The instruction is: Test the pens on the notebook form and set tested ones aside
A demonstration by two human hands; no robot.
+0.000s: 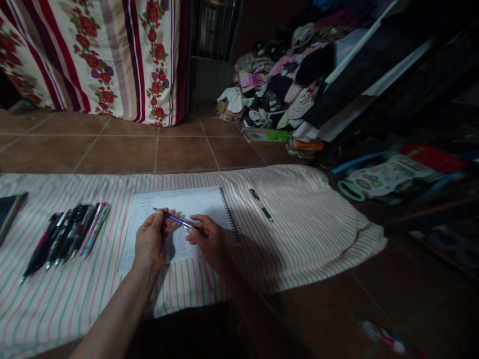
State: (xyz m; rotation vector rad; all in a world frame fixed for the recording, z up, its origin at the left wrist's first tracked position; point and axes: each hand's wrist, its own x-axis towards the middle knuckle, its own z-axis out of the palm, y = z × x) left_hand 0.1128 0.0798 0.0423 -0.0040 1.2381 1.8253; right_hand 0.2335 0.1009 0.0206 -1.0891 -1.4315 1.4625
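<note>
A purple pen is held between both hands above an open spiral notebook. My left hand pinches it near its dark pointed tip, which points to the upper left. At the other end, the fingers of my right hand close on the pen's rear part. The notebook has writing on its page and its spiral binding on the right side. To the right of it lies a black and white pen on the striped cloth. Several pens lie side by side left of the notebook.
The striped cloth covers the low surface. A dark framed object sits at the left edge. Behind are a floral curtain, a tiled floor and a clothes pile. A colourful plastic item stands at right.
</note>
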